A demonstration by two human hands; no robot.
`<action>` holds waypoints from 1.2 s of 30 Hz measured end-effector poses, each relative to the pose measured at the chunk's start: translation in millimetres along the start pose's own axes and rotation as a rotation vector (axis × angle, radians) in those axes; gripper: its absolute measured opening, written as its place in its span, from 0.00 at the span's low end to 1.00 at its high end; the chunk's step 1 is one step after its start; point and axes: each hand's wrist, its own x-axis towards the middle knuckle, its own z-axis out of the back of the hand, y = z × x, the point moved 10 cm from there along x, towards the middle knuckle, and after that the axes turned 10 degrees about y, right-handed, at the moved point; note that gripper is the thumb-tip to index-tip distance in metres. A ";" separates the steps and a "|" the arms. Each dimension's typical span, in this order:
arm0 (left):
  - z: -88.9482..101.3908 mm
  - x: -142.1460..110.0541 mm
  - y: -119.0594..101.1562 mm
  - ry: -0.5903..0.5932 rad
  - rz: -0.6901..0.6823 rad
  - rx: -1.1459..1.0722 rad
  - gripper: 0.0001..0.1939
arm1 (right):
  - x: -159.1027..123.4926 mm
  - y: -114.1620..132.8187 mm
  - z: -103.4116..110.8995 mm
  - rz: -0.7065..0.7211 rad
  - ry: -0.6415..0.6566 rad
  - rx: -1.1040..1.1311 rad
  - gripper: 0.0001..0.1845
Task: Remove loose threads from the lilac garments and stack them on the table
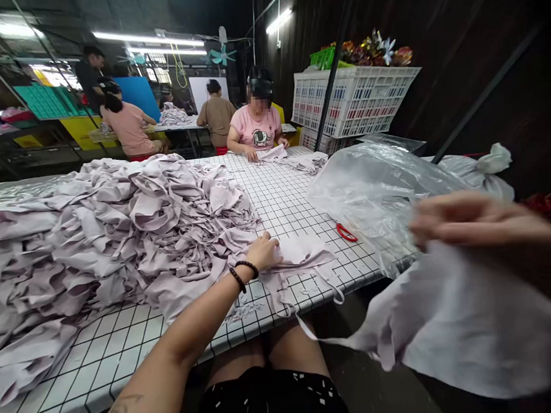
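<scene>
My left hand (263,252) rests on a flat pale lilac fabric piece (300,254) lying on the grid-patterned table (284,200), its fingers curled down onto the cloth. A dark bead bracelet sits on that wrist. My right hand (481,228) is close to the camera at the right and blurred; its fingers are closed on another pale lilac fabric piece (463,326) that hangs off the table edge with a thin strap trailing. A big heap of the same lilac fabric (107,232) fills the table's left side.
A clear plastic bag (375,196) lies on the table's right, with small red scissors (346,232) beside it. A person in a pink shirt (256,128) works at the far end. White crates (353,99) stand behind. Other people sit at tables further back.
</scene>
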 end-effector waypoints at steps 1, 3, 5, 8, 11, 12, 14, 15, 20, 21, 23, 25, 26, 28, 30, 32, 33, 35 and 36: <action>-3.8 0.0 1.1 -0.011 0.028 0.002 0.21 | 22.6 -12.4 -27.4 -0.039 0.155 -0.043 0.15; -9.8 -3.3 5.3 -0.038 0.089 -0.007 0.20 | 70.6 -46.1 -68.0 -0.073 0.296 -0.240 0.11; -14.8 -7.1 10.9 -0.058 0.135 -0.037 0.15 | 119.1 -97.6 -81.9 -0.201 0.204 -0.399 0.10; -17.8 -8.4 24.6 -0.086 0.185 -0.124 0.06 | 176.0 -158.3 -97.1 -0.266 0.119 -0.458 0.19; -14.4 -7.0 51.6 -0.150 0.260 -0.262 0.06 | 209.3 -194.6 -109.1 -0.286 0.169 -0.430 0.18; -13.5 -7.2 63.5 -0.175 0.296 -0.318 0.08 | 215.2 -202.8 -109.5 -0.301 0.179 -0.417 0.15; -14.8 -9.3 87.6 -0.224 0.366 -0.435 0.12 | 220.8 -216.1 -107.3 -0.330 0.186 -0.376 0.08; -17.0 -10.9 98.4 -0.245 0.395 -0.491 0.14 | 221.0 -222.2 -105.4 -0.342 0.187 -0.347 0.05; -32.8 -17.0 128.2 -0.311 0.471 -0.673 0.15 | 208.1 -246.2 -88.1 -0.355 0.094 -0.144 0.06; -35.0 -17.4 130.3 -0.318 0.481 -0.695 0.15 | 205.5 -248.5 -85.0 -0.350 0.067 -0.111 0.09; -37.7 -17.7 132.9 -0.330 0.500 -0.729 0.13 | 203.1 -250.9 -83.1 -0.343 0.038 -0.048 0.16; -38.1 -18.1 134.0 -0.337 0.516 -0.748 0.11 | 203.9 -252.5 -83.8 -0.365 0.018 -0.011 0.19; -37.8 -18.7 134.4 -0.339 0.524 -0.751 0.11 | 205.0 -253.2 -84.2 -0.385 0.007 -0.005 0.17; -36.8 -20.9 135.1 -0.342 0.541 -0.747 0.11 | 207.8 -254.2 -85.3 -0.429 -0.011 -0.020 0.11; -36.0 -24.0 135.8 -0.343 0.561 -0.733 0.12 | 210.7 -252.8 -88.6 -0.444 -0.004 -0.056 0.09; -35.3 -26.3 135.5 -0.342 0.576 -0.714 0.14 | 211.5 -248.6 -91.0 -0.428 -0.007 -0.106 0.07; -34.9 -26.9 134.9 -0.340 0.579 -0.704 0.14 | 210.5 -245.6 -90.5 -0.414 -0.028 -0.140 0.06; -33.7 -27.0 132.9 -0.335 0.582 -0.686 0.15 | 205.5 -239.7 -87.9 -0.394 -0.090 -0.207 0.04; -32.9 -26.7 131.7 -0.332 0.583 -0.677 0.16 | 202.1 -237.1 -87.0 -0.390 -0.119 -0.240 0.04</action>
